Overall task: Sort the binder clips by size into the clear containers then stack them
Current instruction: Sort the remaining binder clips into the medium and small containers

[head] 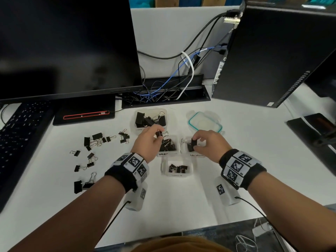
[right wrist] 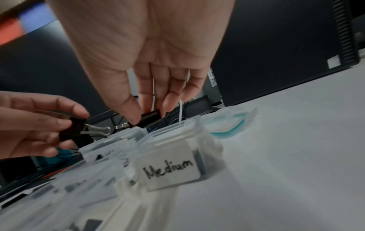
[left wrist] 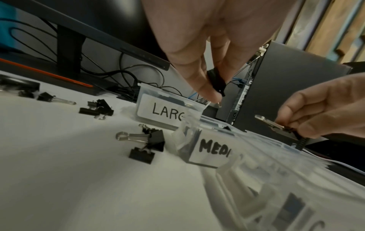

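My left hand (head: 157,131) pinches a black binder clip (head: 159,134) above the left clear container (head: 176,140), labelled "MEDI" (left wrist: 214,150), which holds several clips. To its right, my right hand (head: 195,141) pinches another black clip (head: 192,142) by its body (right wrist: 150,118) over the clear container labelled "Medium" (right wrist: 169,170). A container marked small (head: 164,168) sits nearer me with a few small clips. The large container (head: 164,113), labelled "LARG" (left wrist: 168,111), stands behind with big clips. Several loose clips (head: 91,151) lie scattered on the white desk at the left.
A teal-rimmed lid (head: 205,122) lies behind the right container. A monitor (head: 63,46) and keyboard (head: 16,135) are at the left, a computer tower (head: 263,55) at the back right, and a cable tray (head: 163,93) between them.
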